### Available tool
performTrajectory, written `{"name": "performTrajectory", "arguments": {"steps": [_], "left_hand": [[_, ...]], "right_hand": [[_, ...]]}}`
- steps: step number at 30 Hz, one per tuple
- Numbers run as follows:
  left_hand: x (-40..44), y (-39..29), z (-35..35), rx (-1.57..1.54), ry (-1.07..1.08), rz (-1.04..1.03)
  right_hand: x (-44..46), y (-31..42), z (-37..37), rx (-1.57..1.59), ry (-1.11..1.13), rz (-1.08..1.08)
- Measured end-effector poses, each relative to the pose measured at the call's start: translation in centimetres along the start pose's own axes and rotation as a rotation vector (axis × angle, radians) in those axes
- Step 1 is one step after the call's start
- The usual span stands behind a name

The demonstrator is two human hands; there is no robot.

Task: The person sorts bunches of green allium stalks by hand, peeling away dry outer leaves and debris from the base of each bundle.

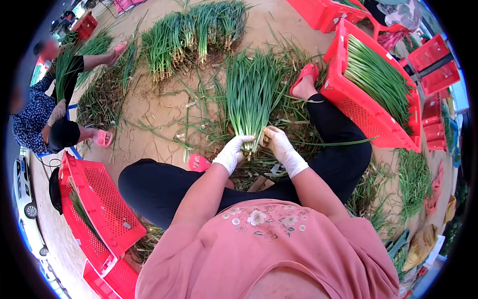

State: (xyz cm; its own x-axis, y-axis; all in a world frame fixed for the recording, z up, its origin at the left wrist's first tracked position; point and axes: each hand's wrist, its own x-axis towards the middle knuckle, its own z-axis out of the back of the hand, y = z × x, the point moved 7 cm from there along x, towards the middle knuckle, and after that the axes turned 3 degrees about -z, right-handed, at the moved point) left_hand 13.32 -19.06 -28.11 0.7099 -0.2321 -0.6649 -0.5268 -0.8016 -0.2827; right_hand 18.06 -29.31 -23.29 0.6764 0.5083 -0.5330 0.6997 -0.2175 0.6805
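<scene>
A thick bunch of scallions (pixel 253 92) fans out ahead of me, green tops pointing away and white ends toward my body. My left hand (pixel 232 153), in a white glove, is closed around the white ends. Beside them on the right, my right hand (pixel 282 148), gloved too, has its fingers curled in a pinch close to the root ends. What lies between those fingers is hidden. A single long green leaf (pixel 343 143) stretches sideways from behind my right hand across my knee. Loose leaves and trimmings (pixel 298 117) cover the ground under the bunch.
Several scallion bundles (pixel 199 32) stand in a row ahead. A red crate (pixel 371 117) filled with scallions is at the right; another red crate (pixel 97 209) stands at the left. Beyond the left trimmings pile (pixel 99 104), another person (pixel 37 117) sits holding scallions.
</scene>
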Motion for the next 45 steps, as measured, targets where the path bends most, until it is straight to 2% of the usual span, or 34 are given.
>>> {"name": "performTrajectory", "arguments": {"steps": [2, 4, 6, 8, 10, 11, 12, 14, 16, 18, 20, 21, 22, 24, 26, 27, 28, 30, 34, 36, 38, 39, 40, 42, 45], "left_hand": [[-0.4, -0.5, -0.8, 0.024, 0.038, 0.0], [-0.6, -0.8, -1.0, 0.0, 0.053, 0.007], [0.1, -0.7, -0.7, -0.084, 0.074, 0.002], [-0.8, -1.0, -1.1, -0.065, 0.05, 0.005], [-1.1, -1.4, -1.1, -0.132, 0.038, -0.004], [-1.3, -1.5, -1.0, -0.135, 0.035, -0.008], [-1.5, -1.6, -1.0, -0.145, 0.043, -0.002], [-1.4, -2.0, -1.2, -0.151, 0.068, 0.016], [-1.3, -1.9, -1.1, -0.176, 0.082, 0.053], [-1.0, -1.9, -0.5, -0.123, 0.099, 0.019], [-0.7, -1.5, 0.1, -0.046, 0.081, 0.031], [-0.5, -1.4, 0.3, 0.029, 0.073, 0.01], [-0.1, -1.3, 0.3, 0.105, 0.07, -0.014], [-0.4, -0.9, -0.2, 0.188, 0.084, -0.006], [-2.6, -1.3, -1.5, 0.26, 0.077, -0.072], [-3.9, -1.7, -2.5, 0.27, 0.128, -0.085], [-5.6, -2.3, -3.7, 0.231, 0.153, -0.097], [-8.1, -2.6, -6.4, 0.107, 0.182, -0.098], [-7.1, -3.1, -4.2, 0.192, 0.157, -0.149], [-9.0, -3.7, -5.9, 0.2, 0.164, -0.215], [-11.3, -4.7, -6.9, 0.264, 0.177, -0.258], [-12.3, -5.1, -6.8, 0.275, 0.171, -0.246], [-13.3, -5.5, -6.7, 0.288, 0.167, -0.235], [-15.8, -6.6, -7.1, 0.347, 0.124, -0.254], [-18.5, -8.5, -5.6, 0.455, 0.076, -0.344]], "right_hand": [[-1.4, 1.7, 1.5, -0.114, -0.214, -0.045], [-2.3, 0.5, 1.6, -0.152, -0.192, -0.179], [-1.6, -3.7, 0.9, -0.42, 0.128, -0.222], [-4.7, -4.6, -4.1, -0.579, 0.38, -0.316], [-4.3, -6.5, -4.6, -1.026, 0.457, -0.452], [-4.9, -6.9, -4.8, -1.295, 0.464, -0.387], [-5.9, -6.7, -5.1, -1.558, 0.567, -0.261], [-5.3, -8.0, -1.5, -2.039, 0.622, -0.497], [-3.2, -4.6, 0.8, -2.159, 0.348, -0.474], [1.2, -3.0, 6.0, -1.316, -0.167, -0.298], [0.5, -2.8, 4.7, -0.069, -0.181, -0.488], [0.7, -2.1, 2.6, 0.084, 0.034, -0.489], [1.7, -2.6, 2.4, 0.062, -0.042, -0.483], [3.2, -4.5, 0.5, -0.087, 0.104, -0.416], [2.8, -3.6, -2.1, 0.056, 0.191, -0.24], [1.7, -2.9, -2.3, 0.03, 0.191, -0.24], [1.0, -2.6, -2.7, 0.024, 0.336, -0.315], [0.9, -1.6, -3.5, -0.01, 0.37, -0.214], [2.0, -1.6, -4.1, -0.007, 0.474, -0.154], [1.5, -0.2, -4.9, 0.071, 0.37, -0.117], [0.9, 2.8, -6.4, 0.438, 0.334, -0.146], [1.8, 4.1, -5.8, 0.497, 0.316, -0.116], [2.8, 5.5, -4.9, 0.556, 0.3, -0.085], [4.8, 7.7, -1.7, 0.626, 0.071, -0.024], [7.3, 11.1, 5.4, 0.631, -0.003, 0.081]]}}
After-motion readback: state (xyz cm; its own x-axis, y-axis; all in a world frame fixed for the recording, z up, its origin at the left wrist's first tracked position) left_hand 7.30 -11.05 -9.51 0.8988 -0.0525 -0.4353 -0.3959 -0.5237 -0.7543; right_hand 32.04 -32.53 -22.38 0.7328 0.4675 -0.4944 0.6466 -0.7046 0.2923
